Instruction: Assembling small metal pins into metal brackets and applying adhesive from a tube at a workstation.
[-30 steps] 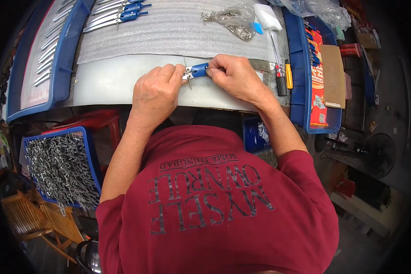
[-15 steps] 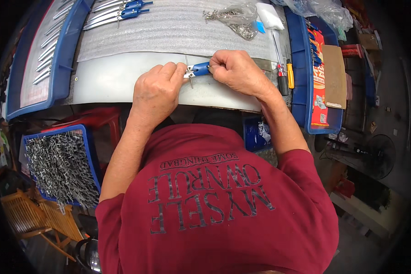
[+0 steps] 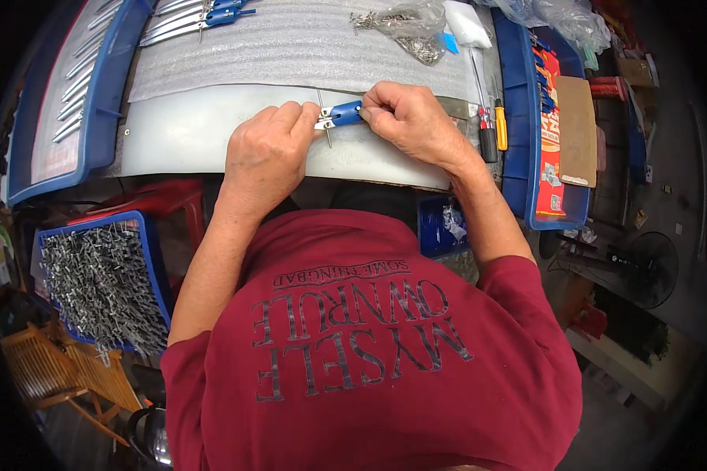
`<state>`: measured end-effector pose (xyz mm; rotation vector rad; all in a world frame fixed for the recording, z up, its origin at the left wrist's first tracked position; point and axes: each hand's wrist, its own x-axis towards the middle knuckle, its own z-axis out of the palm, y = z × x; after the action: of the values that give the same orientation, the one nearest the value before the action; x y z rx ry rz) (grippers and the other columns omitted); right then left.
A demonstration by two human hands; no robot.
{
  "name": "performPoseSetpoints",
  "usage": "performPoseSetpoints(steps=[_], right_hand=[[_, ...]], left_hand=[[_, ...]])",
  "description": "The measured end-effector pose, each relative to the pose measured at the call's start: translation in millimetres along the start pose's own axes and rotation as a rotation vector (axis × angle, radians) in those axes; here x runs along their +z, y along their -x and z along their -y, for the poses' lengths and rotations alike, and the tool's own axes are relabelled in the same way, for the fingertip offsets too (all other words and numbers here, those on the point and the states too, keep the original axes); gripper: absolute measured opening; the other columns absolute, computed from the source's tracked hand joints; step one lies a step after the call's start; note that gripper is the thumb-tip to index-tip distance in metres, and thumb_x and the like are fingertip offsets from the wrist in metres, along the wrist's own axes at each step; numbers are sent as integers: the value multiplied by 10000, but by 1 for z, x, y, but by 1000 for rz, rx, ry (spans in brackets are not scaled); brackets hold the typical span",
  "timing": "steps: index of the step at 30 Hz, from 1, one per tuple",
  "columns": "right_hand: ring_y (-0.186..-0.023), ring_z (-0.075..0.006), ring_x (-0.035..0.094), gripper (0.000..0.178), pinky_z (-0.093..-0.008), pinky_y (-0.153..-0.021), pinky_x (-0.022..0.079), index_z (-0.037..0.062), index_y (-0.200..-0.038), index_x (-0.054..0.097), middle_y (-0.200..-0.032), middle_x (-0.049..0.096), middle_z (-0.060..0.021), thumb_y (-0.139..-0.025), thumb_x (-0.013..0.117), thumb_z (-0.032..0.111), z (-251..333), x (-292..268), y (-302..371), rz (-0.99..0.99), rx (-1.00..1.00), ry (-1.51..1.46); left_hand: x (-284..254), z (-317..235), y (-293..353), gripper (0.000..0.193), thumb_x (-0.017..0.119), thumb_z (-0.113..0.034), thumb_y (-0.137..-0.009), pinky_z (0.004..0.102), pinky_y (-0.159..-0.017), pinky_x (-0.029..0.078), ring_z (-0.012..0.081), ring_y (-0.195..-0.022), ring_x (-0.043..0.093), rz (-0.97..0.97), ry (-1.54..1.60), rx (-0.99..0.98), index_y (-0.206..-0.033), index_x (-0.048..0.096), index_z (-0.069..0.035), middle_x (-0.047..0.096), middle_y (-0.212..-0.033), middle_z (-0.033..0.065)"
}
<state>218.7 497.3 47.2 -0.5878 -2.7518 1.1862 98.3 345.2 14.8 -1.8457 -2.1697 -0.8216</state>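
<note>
A drawing compass with a blue head (image 3: pixel 345 114), silver legs and a thin cross rod lies level just above the white work board. My left hand (image 3: pixel 267 149) is closed round its legs, which are mostly hidden in the fist. With thumb and forefinger, my right hand (image 3: pixel 408 122) pinches the end of the blue head; whether a small part sits between those fingertips is hidden. The cross rod stands out on both sides of the compass, between my two hands.
Similar blue-headed compasses (image 3: pixel 226 16) lie on a foam sheet (image 3: pixel 291 55). Small metal parts fill a clear bag (image 3: pixel 420 43). Screwdrivers (image 3: pixel 500 129) lie right, beside a blue tray (image 3: pixel 518 180). At left are a tray of silver legs (image 3: pixel 98 118) and a bin of metal parts (image 3: pixel 106 275).
The compass has tilted slightly, its blue end a little higher. My left hand has shifted slightly up and left; both hands keep their hold.
</note>
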Motion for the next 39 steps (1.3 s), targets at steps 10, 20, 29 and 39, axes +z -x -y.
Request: performPoseSetpoints(steps=[10,20,29,39], right_hand=[[-514,-132,452,133,-285,-494,382,-12,-736,547,-564,500,-106,-722,509,115,6,-4,-5,65,-8,102],[-540,-163,497,139,-284,-506,391,8,-766,545,-608,535,-88,-735,612,126,-5,6,3,-164,-163,151],[-572,-155,516,168,-281,-517,406,28,-802,576,-647,567,-64,-739,627,175,-2,-3,6,-107,36,57],[-627,-237,524,221,-300,-587,418,17,-869,580,-685,551,-106,-811,538,226,1,9,6,-135,-175,189]], left_hand=[[-2,-2,1,192,582,-103,-681,333,-489,405,222,-587,503,14,51,-24,-856,518,-57,455,-645,67],[-1,-1,-1,180,589,-140,-693,312,-482,419,188,-576,511,-8,12,-21,-841,539,-52,463,-636,50],[-2,0,-1,176,601,-144,-687,323,-478,422,202,-569,519,-29,44,-22,-829,537,-62,467,-627,53],[-6,3,0,178,604,-133,-690,330,-487,417,212,-575,524,-37,141,8,-835,531,-59,470,-632,59]])
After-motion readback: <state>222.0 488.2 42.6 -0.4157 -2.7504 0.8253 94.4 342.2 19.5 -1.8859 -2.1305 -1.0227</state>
